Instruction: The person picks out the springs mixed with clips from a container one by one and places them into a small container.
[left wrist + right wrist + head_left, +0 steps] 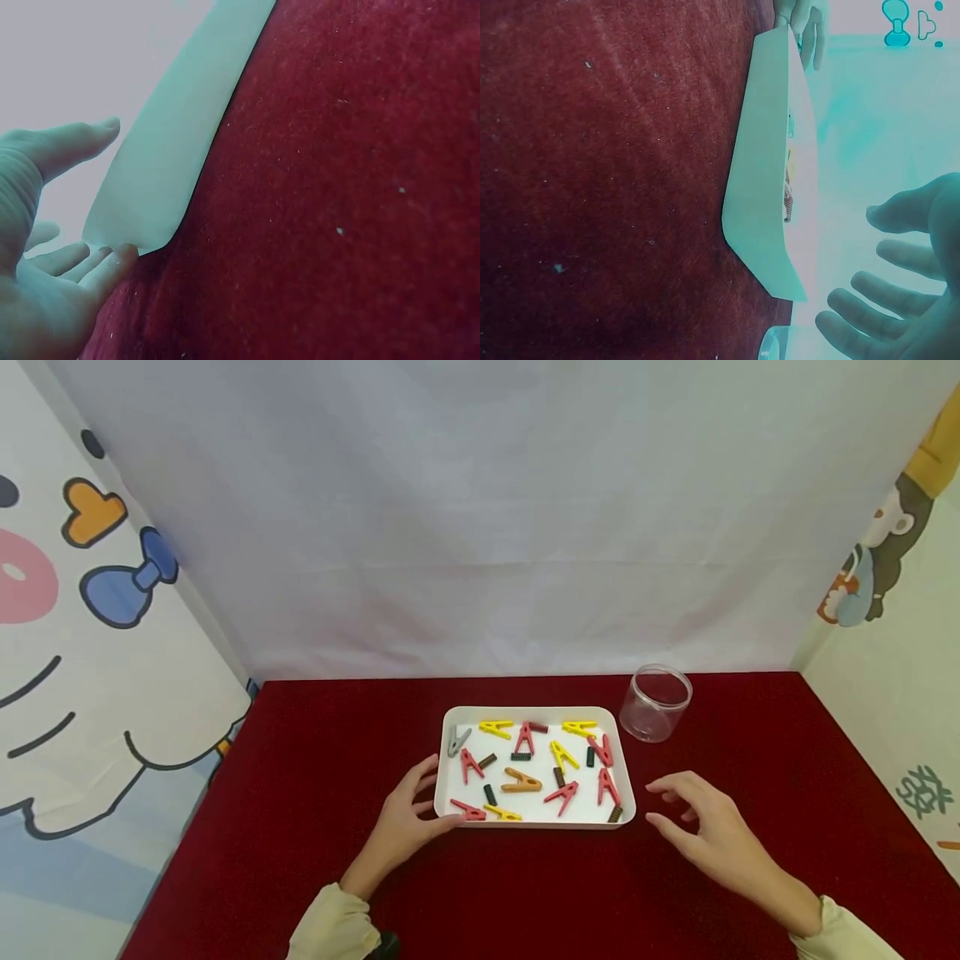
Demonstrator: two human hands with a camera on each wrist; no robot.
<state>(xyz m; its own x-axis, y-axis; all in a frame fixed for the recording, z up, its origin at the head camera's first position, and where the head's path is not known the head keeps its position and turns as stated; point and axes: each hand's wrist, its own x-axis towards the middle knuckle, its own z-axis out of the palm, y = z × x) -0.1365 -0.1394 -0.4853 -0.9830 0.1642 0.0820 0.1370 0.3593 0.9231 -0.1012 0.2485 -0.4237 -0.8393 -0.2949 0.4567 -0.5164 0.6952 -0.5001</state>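
A white tray (536,824) sits mid-table and holds several clothespins: red (604,750), yellow (496,727), one orange (521,782), one grey (457,741), plus small dark pieces. My left hand (435,795) rests at the tray's front-left corner, thumb along the left side. In the left wrist view its fingers (112,264) are straight and touch the corner of the tray (172,150). My right hand (666,803) hovers just right of the tray, holding nothing. In the right wrist view its fingers (885,292) are spread and clear of the tray (765,187).
A clear plastic jar (657,702) stands open and upright behind the tray's back-right corner. Red cloth (300,793) covers the table. A white backdrop and cartoon-printed side panels close in the table on three sides.
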